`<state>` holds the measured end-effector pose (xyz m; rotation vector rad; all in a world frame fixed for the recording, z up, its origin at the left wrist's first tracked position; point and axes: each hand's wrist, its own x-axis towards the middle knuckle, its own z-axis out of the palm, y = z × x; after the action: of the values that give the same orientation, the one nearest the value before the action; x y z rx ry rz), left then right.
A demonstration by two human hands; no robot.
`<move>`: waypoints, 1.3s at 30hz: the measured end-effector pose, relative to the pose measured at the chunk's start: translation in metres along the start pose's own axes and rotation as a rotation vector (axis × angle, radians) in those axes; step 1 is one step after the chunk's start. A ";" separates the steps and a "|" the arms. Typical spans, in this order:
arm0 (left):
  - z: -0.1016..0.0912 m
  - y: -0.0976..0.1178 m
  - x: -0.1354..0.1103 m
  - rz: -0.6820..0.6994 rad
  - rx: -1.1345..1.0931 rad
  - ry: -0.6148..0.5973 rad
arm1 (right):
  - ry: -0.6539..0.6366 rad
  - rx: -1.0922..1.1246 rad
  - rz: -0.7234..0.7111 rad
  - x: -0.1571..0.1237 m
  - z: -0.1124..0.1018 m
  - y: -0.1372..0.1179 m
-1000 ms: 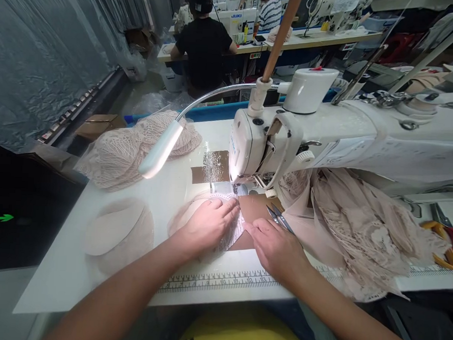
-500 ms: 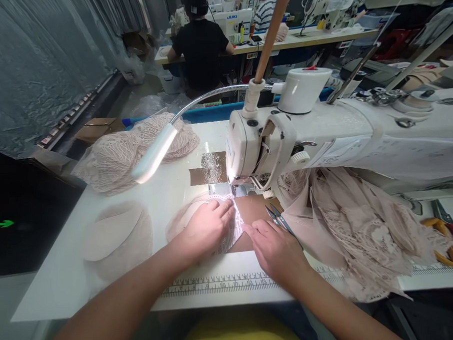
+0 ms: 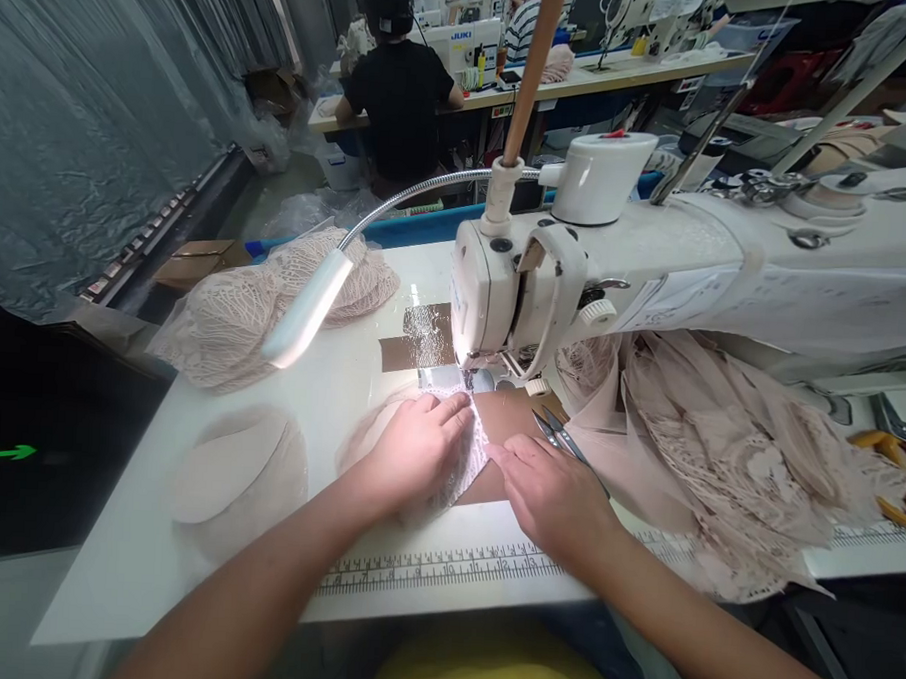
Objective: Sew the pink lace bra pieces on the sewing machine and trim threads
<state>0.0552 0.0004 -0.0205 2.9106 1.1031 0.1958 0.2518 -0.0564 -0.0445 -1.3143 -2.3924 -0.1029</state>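
Left fingers flat on lace, right fingers pinching its edge, snips close beside.

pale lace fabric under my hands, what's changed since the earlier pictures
The pale lace fabric shows no clear movement. Only the view shifted slightly, so the white metal sewing machine sits a little further left in the picture. Nothing was visibly taken or released: the left hand still rests on the fabric, the right hand at its edge.

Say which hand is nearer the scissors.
Right. The right hand is close beside the scissors, contact unclear; the left hand is farther left, on the lace.
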 end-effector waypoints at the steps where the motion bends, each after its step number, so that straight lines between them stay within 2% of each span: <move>1: -0.001 -0.001 0.000 0.003 -0.013 -0.003 | -0.005 -0.002 0.005 0.000 0.000 0.000; 12: -0.005 -0.011 -0.002 0.034 -0.055 -0.094 | -0.078 -0.005 0.015 0.003 -0.004 0.001; 17: -0.006 -0.021 0.005 0.039 -0.001 -0.127 | -0.235 -0.019 0.060 0.014 -0.011 0.002; 23: -0.002 -0.036 0.017 0.068 0.025 -0.123 | -0.399 -0.023 0.122 0.043 -0.020 0.005; 31: -0.002 -0.053 0.027 0.081 0.091 -0.084 | -0.387 -0.078 0.112 0.054 -0.005 0.013; 35: -0.001 -0.049 0.021 0.103 0.075 -0.021 | -0.372 -0.089 0.097 0.052 -0.002 0.016; 39: 0.001 -0.039 0.012 0.182 -0.012 0.016 | -0.337 -0.095 0.086 0.052 -0.001 0.017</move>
<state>0.0382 0.0380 -0.0228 3.0027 0.8352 0.2286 0.2421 -0.0062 -0.0257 -1.5841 -2.6288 0.0334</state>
